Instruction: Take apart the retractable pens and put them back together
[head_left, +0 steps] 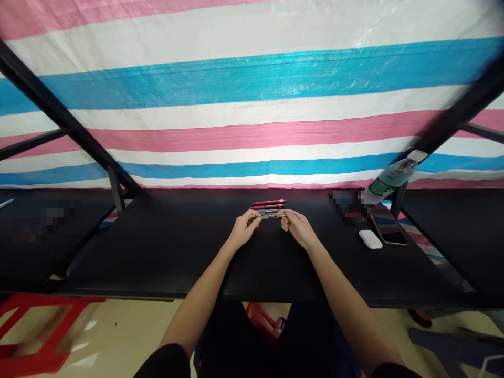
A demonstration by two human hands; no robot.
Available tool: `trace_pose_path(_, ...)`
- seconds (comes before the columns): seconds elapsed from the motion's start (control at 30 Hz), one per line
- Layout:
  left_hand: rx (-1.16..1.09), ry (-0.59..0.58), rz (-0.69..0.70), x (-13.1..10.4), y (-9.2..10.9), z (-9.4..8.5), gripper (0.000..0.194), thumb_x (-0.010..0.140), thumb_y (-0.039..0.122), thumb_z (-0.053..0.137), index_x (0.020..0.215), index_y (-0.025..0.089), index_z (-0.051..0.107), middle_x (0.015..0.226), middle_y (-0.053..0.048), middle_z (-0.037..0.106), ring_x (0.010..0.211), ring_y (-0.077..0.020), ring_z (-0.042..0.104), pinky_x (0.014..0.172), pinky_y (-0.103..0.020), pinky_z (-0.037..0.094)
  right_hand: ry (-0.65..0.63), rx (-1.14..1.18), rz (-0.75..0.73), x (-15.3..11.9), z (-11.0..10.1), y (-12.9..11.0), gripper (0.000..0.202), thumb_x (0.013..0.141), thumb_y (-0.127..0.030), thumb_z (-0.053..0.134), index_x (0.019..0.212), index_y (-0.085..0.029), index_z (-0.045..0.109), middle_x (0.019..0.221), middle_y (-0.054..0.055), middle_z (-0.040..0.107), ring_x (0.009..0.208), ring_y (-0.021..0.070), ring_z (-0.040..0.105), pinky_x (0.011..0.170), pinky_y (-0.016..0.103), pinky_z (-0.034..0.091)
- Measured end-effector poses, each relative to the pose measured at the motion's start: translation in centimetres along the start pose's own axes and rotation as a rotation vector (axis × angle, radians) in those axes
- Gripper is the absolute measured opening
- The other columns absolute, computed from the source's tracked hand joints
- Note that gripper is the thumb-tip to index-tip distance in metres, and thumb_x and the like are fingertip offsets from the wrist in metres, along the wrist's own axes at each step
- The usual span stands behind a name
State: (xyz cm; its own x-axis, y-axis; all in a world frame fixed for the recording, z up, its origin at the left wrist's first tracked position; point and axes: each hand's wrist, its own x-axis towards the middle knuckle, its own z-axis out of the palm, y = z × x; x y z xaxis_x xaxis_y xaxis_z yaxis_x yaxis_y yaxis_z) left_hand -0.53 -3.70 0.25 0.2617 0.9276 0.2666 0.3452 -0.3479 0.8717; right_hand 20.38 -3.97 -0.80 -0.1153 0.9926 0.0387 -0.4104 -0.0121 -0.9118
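A slim grey pen (270, 216) lies level between my two hands, low over the black table. The fingers of my left hand (244, 229) are closed at its left end. My right hand (298, 227) pinches its right end between thumb and fingers. Just beyond, two red pens (269, 202) lie side by side, roughly parallel to the table's far edge. Another dark or grey pen shows partly between the red pens and my hands; my fingers hide some of it.
To the right stand a clear water bottle (389, 180) with a green label, a phone (389, 226) and a white earbud case (370, 239). Black metal bars (84, 144) rise at both sides. A striped sheet (252, 79) hangs behind the table (169, 241). A red stool (47, 336) stands lower left.
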Motion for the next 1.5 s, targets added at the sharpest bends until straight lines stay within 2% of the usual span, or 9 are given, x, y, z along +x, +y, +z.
trace_pose_path(0.23,0.002,-0.013,0.010,-0.05,0.29,-0.21,0.021,0.090,0.036,0.051,0.084,0.017,0.058,0.061,0.004,0.056,0.055,-0.0099,0.049,0.059,-0.022,0.039,-0.023,0.004,0.010,-0.07,-0.03,-0.11,0.032,0.077,-0.048,0.071,0.087,-0.017,0.072,0.057,-0.004,0.041,0.051,0.0098,0.037,0.048,0.028,0.030)
trace_pose_path(0.4,0.055,0.007,-0.010,-0.19,0.52,-0.16,0.042,0.095,0.041,0.041,0.063,0.017,0.054,0.050,0.002,0.052,0.052,-0.0106,0.050,0.062,-0.023,0.040,-0.047,0.026,0.008,-0.17,0.17,-0.13,0.030,0.078,-0.045,0.071,0.089,-0.017,0.071,0.058,-0.003,0.042,0.053,0.0099,0.038,0.049,0.027,0.032)
trace_pose_path(0.63,-0.048,-0.012,0.033,-0.17,0.12,0.14,0.024,0.085,0.035,0.059,0.102,0.018,0.059,0.074,0.001,0.063,0.059,-0.0104,0.051,0.060,-0.022,0.040,-0.028,0.047,-0.002,-0.11,-0.05,-0.22,0.028,0.080,-0.043,0.069,0.090,-0.018,0.069,0.060,-0.003,0.042,0.055,0.0105,0.040,0.049,0.027,0.034)
trace_pose_path(0.73,-0.034,-0.024,0.034,-0.13,0.12,0.10,0.017,0.086,0.033,0.057,0.092,0.017,0.060,0.072,0.001,0.061,0.059,-0.0103,0.051,0.061,-0.023,0.040,-0.036,0.049,0.002,-0.10,-0.18,-0.18,0.028,0.080,-0.043,0.069,0.089,-0.017,0.070,0.061,-0.003,0.042,0.055,0.0107,0.040,0.049,0.027,0.034)
trace_pose_path(0.83,-0.013,-0.025,0.007,-0.11,0.14,0.08,0.028,0.092,0.036,0.047,0.075,0.016,0.059,0.063,0.000,0.057,0.061,-0.0115,0.053,0.063,-0.024,0.041,-0.050,0.049,0.005,-0.11,-0.26,-0.13,0.028,0.080,-0.043,0.069,0.088,-0.016,0.071,0.061,-0.002,0.043,0.056,0.0111,0.042,0.050,0.027,0.035)
trace_pose_path(1.0,-0.079,-0.040,0.019,-0.14,0.24,0.14,0.026,0.085,0.037,0.060,0.102,0.018,0.059,0.073,0.001,0.060,0.060,-0.0107,0.051,0.060,-0.023,0.041,-0.045,0.048,0.001,-0.07,-0.36,-0.11,0.027,0.081,-0.043,0.068,0.087,-0.016,0.070,0.061,-0.002,0.043,0.057,0.0116,0.043,0.051,0.028,0.036)
trace_pose_path(1.13,-0.059,-0.056,-0.010,-0.16,0.28,0.13,0.031,0.092,0.040,0.047,0.076,0.016,0.058,0.066,-0.001,0.058,0.060,-0.0117,0.053,0.063,-0.024,0.042,-0.054,0.074,0.004,-0.09,-0.29,-0.15,0.024,0.080,-0.040,0.068,0.086,-0.016,0.070,0.060,-0.002,0.044,0.057,0.0117,0.042,0.051,0.027,0.035)
trace_pose_path(1.3,-0.130,-0.065,-0.014,-0.14,-0.17,0.18,0.025,0.085,0.040,0.059,0.098,0.018,0.059,0.077,0.000,0.062,0.062,-0.0113,0.054,0.062,-0.024,0.043,-0.066,0.076,0.008,-0.10,-0.31,-0.08,0.018,0.080,-0.035,0.067,0.084,-0.017,0.069,0.060,-0.002,0.044,0.057,0.0125,0.042,0.052,0.028,0.036)
trace_pose_path(1.5,-0.116,-0.078,-0.078,-0.06,-0.09,0.27,0.034,0.091,0.044,0.048,0.075,0.016,0.059,0.062,0.000,0.056,0.059,-0.0115,0.053,0.061,-0.024,0.044,-0.082,0.085,0.001,-0.03,-0.41,0.05,0.013,0.078,-0.030,0.066,0.080,-0.018,0.068,0.059,-0.003,0.039,0.056,0.0116,0.039,0.051,0.027,0.035)
